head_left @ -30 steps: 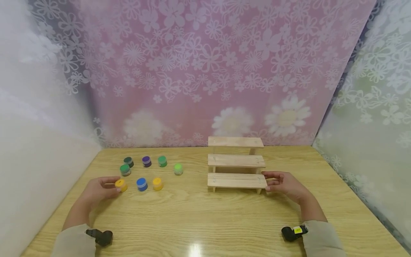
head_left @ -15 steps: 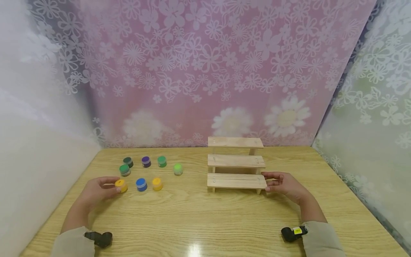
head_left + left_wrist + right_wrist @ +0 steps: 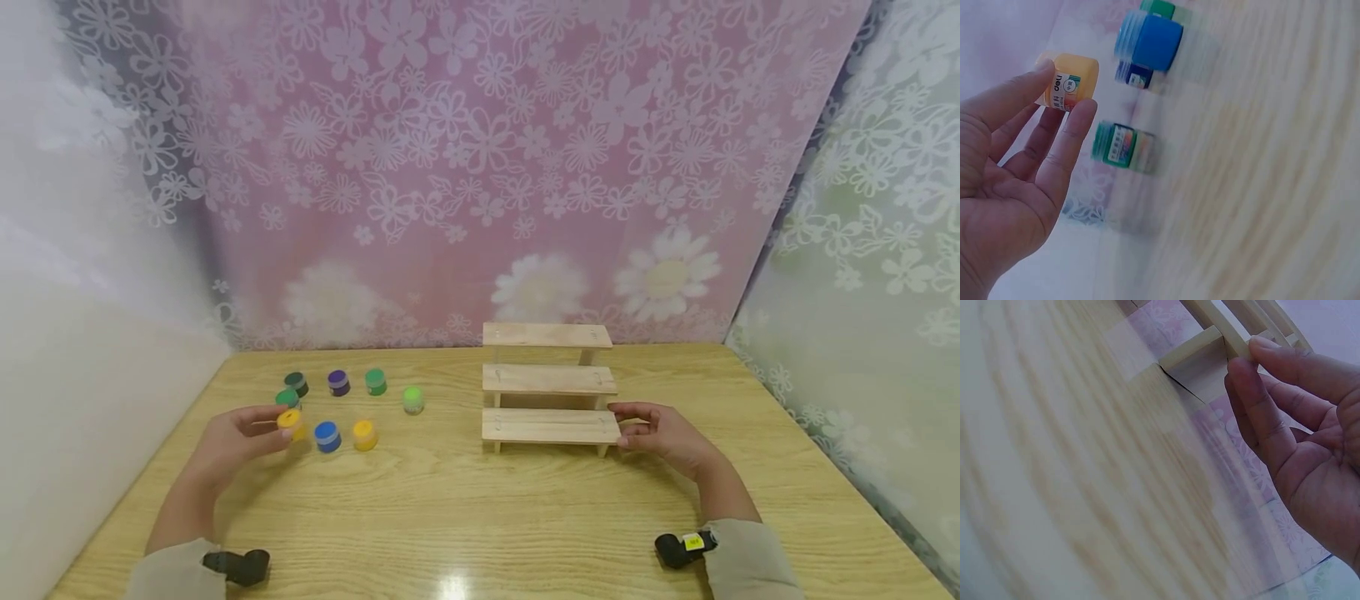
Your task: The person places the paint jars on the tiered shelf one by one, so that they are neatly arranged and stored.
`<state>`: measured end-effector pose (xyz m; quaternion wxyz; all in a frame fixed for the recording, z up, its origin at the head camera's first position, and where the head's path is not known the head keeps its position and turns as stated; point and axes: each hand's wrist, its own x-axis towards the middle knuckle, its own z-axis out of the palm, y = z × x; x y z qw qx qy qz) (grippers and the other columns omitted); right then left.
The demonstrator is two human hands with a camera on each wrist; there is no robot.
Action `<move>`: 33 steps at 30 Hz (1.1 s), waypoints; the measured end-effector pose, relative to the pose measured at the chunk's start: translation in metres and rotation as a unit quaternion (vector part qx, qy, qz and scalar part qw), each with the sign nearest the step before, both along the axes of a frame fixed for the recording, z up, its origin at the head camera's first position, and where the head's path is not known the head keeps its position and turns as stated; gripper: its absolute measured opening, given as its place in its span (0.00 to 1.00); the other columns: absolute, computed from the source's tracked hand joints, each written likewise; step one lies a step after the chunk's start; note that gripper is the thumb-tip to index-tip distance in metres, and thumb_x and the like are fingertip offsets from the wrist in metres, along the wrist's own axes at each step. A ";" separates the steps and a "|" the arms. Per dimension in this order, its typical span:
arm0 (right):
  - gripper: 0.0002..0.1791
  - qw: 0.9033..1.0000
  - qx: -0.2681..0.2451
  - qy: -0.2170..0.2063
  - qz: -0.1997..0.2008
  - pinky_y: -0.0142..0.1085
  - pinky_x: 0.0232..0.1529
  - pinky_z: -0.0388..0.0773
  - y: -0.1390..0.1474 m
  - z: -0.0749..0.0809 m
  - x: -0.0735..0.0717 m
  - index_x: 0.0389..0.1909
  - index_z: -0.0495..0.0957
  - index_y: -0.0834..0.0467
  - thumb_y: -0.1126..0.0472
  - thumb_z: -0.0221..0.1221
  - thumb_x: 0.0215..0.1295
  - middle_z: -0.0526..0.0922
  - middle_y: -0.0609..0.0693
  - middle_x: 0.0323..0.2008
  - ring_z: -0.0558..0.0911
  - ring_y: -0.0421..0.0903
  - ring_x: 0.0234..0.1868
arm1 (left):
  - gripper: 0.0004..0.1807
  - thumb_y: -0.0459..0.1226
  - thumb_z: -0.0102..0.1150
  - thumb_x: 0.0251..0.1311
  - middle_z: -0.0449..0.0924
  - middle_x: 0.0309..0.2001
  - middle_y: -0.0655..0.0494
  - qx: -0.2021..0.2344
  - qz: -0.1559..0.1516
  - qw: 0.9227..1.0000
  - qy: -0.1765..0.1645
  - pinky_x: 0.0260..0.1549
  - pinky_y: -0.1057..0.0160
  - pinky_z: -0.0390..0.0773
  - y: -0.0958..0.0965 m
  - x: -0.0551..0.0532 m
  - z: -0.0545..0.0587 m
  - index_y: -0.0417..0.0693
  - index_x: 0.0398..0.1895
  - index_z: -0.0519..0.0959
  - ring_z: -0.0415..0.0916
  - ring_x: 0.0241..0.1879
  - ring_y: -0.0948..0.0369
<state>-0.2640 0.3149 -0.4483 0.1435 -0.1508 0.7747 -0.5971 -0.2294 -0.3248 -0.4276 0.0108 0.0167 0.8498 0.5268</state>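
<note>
My left hand (image 3: pixel 232 446) pinches a small yellow paint jar (image 3: pixel 291 424) between thumb and fingertips, just off the table. In the left wrist view the jar (image 3: pixel 1079 75) shows a printed "deli" label. Right beyond it a green-lidded jar (image 3: pixel 286 400) is partly covered by the held one. A blue jar (image 3: pixel 327 437) and a second yellow jar (image 3: pixel 365 435) stand to its right. On the other side, my right hand (image 3: pixel 667 437) pinches the right end of the lowest step of a three-tier wooden stand (image 3: pixel 551 427); thumb and forefinger meet at the board's edge (image 3: pixel 1238 347).
Farther back stand a dark green jar (image 3: pixel 296 384), a purple jar (image 3: pixel 338 382), a green jar (image 3: pixel 376 382) and a light green jar (image 3: pixel 412 400). The wood-grain table (image 3: pixel 450 508) ends at a floral backdrop (image 3: pixel 420 208), with pale walls on both sides.
My left hand has raised the yellow jar off the table and shifted slightly right, so it now overlaps the green-lidded jar. The right hand keeps its place on the stand.
</note>
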 end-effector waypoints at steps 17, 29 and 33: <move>0.38 1.000 -0.008 -0.005 0.003 0.41 0.45 0.83 0.000 -0.001 0.000 0.69 0.58 0.74 0.68 0.64 0.63 0.68 0.68 0.60 0.82 0.45 0.45 | 0.35 0.49 0.69 0.57 0.78 0.57 0.47 0.011 0.008 1.000 0.026 0.54 0.58 0.75 0.040 -0.002 0.020 0.42 0.64 0.74 0.77 0.48 0.68; 0.38 1.000 -0.012 -0.010 0.001 0.40 0.45 0.83 -0.001 0.002 0.000 0.69 0.58 0.74 0.67 0.65 0.62 0.71 0.61 0.57 0.82 0.44 0.44 | 0.31 0.49 0.71 0.55 0.78 0.57 0.47 0.018 -0.021 0.999 0.039 0.60 0.39 0.68 0.070 -0.002 0.037 0.44 0.60 0.78 0.68 0.62 0.48; 0.38 1.000 -0.012 -0.011 0.001 0.40 0.45 0.83 -0.001 0.002 0.001 0.68 0.58 0.75 0.68 0.65 0.62 0.72 0.60 0.57 0.82 0.44 0.44 | 0.31 0.48 0.72 0.54 0.78 0.56 0.46 0.018 -0.025 0.999 0.042 0.60 0.39 0.67 0.079 -0.001 0.040 0.43 0.59 0.79 0.68 0.63 0.47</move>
